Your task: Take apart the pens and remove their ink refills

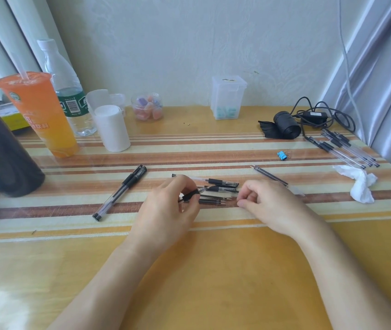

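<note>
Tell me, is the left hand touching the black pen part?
Touching. The head view shows the left hand pinching the black pen part between thumb and finger.

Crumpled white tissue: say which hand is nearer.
Right. The right hand lies left of the crumpled white tissue; the left hand, pinching a black pen piece, is farther left.

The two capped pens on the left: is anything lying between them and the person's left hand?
Nothing visible; only bare tablecloth separates the two capped pens from the left hand. That hand's fingers pinch a black pen piece, though.
</note>
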